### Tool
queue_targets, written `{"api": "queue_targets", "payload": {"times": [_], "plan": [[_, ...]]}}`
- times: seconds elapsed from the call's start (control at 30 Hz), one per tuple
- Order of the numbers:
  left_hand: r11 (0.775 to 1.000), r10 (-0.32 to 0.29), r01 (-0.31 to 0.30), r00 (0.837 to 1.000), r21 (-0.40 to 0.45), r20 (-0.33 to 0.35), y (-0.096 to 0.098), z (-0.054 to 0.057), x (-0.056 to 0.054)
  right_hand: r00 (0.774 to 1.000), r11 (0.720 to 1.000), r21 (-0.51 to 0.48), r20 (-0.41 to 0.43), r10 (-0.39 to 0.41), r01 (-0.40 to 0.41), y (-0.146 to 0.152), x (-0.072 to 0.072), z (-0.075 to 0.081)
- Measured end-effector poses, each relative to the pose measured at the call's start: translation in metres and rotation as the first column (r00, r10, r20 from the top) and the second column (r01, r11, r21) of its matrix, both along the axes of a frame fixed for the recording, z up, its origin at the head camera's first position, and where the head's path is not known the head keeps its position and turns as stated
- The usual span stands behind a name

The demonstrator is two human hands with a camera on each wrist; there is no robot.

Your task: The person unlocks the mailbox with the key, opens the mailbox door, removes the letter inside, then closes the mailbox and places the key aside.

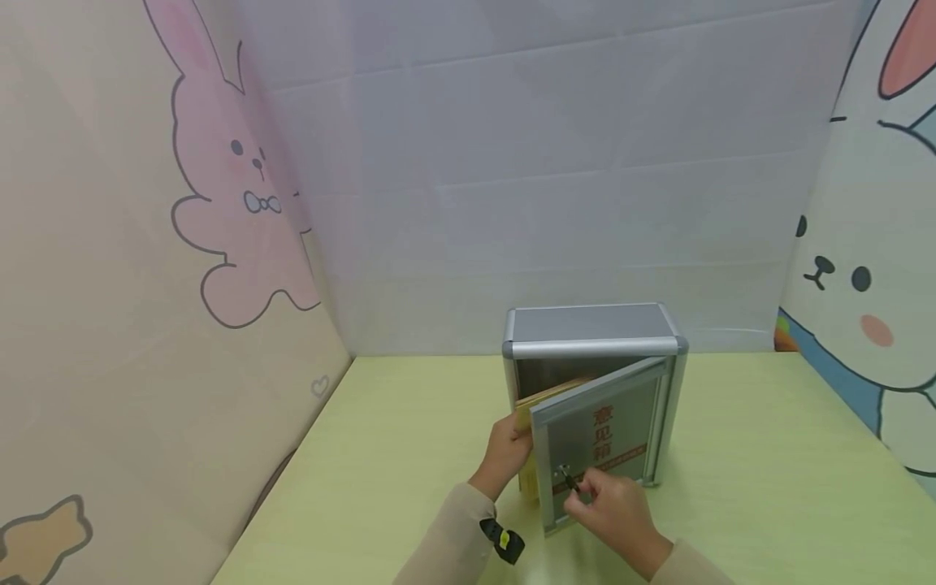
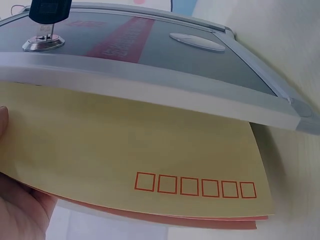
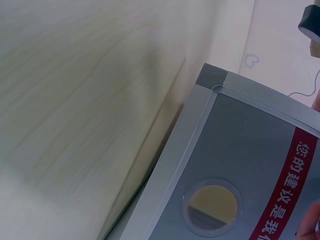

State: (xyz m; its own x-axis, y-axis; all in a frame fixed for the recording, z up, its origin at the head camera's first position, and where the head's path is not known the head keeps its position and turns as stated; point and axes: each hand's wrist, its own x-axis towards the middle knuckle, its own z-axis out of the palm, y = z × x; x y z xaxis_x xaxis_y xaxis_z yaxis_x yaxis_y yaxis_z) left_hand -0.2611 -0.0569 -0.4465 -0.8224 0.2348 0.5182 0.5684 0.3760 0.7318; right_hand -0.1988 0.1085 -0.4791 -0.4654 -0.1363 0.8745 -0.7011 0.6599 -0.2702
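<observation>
Several paper envelopes, 9 o'clock of the ajar door | probably light, bendy, kinda slippery, so I'd pinch the whole stack mid-edge | left hand pinching them | right hand pinching the key, door's 7 o'clock | box behind, 12 o'clock

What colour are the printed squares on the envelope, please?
The squares are outlined in red, clearest in the left wrist view.
</observation>
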Motion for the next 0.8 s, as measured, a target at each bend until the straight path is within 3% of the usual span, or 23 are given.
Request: {"api": "queue_targets", "payload": {"times": [0.33, 0.57, 0.8], "plan": [[0.999, 0.027, -0.031, 0.994, 0.034, 0.105, -0.011, -0.001, 0.009, 1.0, 1.0, -0.022, 0.022, 0.007, -0.007, -0.002, -0.001, -0.003], [0.997, -0.003, -0.014, 0.976, 0.078, 0.217, -0.024, -0.002, 0.012, 0.999, 1.0, -0.026, 0.053, -0.003, 0.005, -0.002, 0.0, -0.003], [0.997, -0.018, 0.0, 0.969, 0.075, 0.245, -0.033, -0.003, 0.013, 0.995, 1.0, -0.03, 0.099, 0.007, -0.004, -0.001, 0.002, -0.002]]}}
